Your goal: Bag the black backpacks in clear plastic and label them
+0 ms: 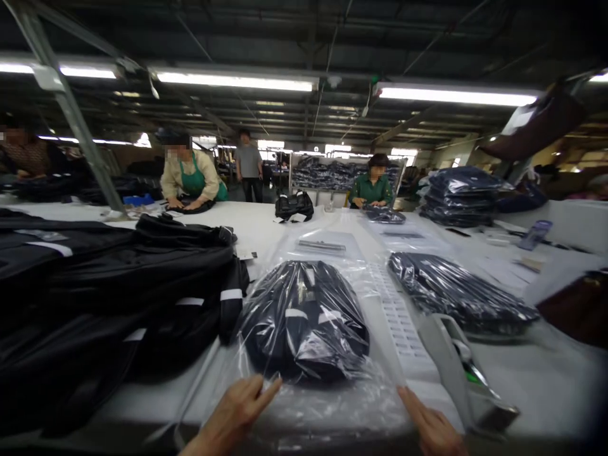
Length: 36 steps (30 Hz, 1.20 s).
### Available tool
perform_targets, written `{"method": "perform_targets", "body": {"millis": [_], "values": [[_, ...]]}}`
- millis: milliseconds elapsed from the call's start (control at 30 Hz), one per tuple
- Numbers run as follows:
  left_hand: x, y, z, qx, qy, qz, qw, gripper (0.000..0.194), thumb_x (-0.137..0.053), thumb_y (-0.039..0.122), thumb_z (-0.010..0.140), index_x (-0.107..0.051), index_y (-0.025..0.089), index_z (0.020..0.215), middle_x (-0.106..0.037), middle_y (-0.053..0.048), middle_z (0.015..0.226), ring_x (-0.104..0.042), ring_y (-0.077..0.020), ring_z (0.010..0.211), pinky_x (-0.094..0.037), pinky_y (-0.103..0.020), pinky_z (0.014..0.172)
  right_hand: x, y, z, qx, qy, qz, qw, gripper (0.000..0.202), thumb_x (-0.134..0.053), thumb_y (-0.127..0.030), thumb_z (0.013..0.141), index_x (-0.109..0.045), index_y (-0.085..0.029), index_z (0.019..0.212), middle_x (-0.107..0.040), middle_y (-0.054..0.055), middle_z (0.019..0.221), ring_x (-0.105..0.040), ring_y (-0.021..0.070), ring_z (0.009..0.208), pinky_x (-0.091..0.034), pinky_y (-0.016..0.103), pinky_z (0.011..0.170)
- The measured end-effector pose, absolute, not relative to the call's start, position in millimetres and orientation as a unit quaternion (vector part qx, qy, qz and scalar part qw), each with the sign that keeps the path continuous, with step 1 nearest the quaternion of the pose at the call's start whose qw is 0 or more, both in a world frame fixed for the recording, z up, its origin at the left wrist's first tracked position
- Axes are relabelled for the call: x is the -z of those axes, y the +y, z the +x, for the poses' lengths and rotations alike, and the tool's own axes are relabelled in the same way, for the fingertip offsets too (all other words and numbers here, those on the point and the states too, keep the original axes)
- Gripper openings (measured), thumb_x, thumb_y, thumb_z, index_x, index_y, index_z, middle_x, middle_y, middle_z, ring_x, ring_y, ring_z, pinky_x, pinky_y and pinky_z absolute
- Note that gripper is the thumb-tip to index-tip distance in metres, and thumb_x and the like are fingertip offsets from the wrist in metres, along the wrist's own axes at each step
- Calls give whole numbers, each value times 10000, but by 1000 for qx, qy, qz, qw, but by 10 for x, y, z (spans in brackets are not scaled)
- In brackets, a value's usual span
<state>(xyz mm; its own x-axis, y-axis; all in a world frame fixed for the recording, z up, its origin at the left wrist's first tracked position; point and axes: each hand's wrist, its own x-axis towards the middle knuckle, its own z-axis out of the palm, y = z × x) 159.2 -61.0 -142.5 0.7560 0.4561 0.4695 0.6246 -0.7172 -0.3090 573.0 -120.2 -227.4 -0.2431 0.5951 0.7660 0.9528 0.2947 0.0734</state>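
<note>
A black bag with white tags (308, 316) lies inside a clear plastic bag (327, 411) on the white table in front of me. My left hand (237, 408) is at the near left part of the plastic, its fingers curled and one digit stretched across the film. At the near right edge of the plastic is my right hand (430, 424), its fingers straight and pointing forward. The plastic's near end lies loose and wrinkled between both hands. A sheet of printed labels (399, 323) runs along the right of the wrapped bag.
Black bags (118, 297) are heaped at the left. On the right lie another wrapped bag (460, 291) and a grey tape dispenser (468, 373). Wrapped bags (460, 193) are stacked farther back. Co-workers (192, 174) stand across the table beside a metal post (78, 114).
</note>
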Motion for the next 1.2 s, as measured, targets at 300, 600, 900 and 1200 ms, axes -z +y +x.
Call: {"method": "perform_targets", "body": {"millis": [300, 600, 900, 1200], "values": [[1524, -657, 1533, 34, -339, -921, 189, 604, -388, -13, 810, -348, 254, 1350, -540, -2, 804, -498, -123, 654, -409, -247, 645, 1433, -1263, 5681, 222, -790, -447, 357, 422, -529, -155, 839, -503, -147, 1261, -662, 114, 1092, -608, 216, 1019, -451, 379, 886], [632, -460, 1780, 163, -296, -940, 52, 324, -393, 368, 932, -633, 157, 882, -534, -53, 841, -490, -167, 798, -413, -322, 755, 1006, -292, 5021, 64, -891, -417, 167, 427, -320, -322, 961, -340, -249, 1381, -321, 61, 1460, -273, 201, 1347, -305, 433, 1066], [904, 376, 2340, 2, -127, -992, -26, 659, -407, 337, 937, -57, 102, 1443, -132, -160, 1506, -74, -251, 1385, -164, -410, 1108, 1567, -321, 4729, 75, -892, -406, 182, 558, -333, -280, 947, -136, -100, 1437, -309, 143, 1453, -229, 228, 1361, -291, 477, 1076], [1236, 240, 2223, 2, -106, -994, 24, 464, -483, 292, 902, -355, 299, 1348, -216, -57, 1500, -176, -309, 1358, -152, -532, 1076, 1871, -349, 4725, 138, -892, -382, 195, 480, -456, -272, 902, -378, -90, 1340, -392, 136, 1411, -285, 238, 1336, -271, 464, 1079]]}}
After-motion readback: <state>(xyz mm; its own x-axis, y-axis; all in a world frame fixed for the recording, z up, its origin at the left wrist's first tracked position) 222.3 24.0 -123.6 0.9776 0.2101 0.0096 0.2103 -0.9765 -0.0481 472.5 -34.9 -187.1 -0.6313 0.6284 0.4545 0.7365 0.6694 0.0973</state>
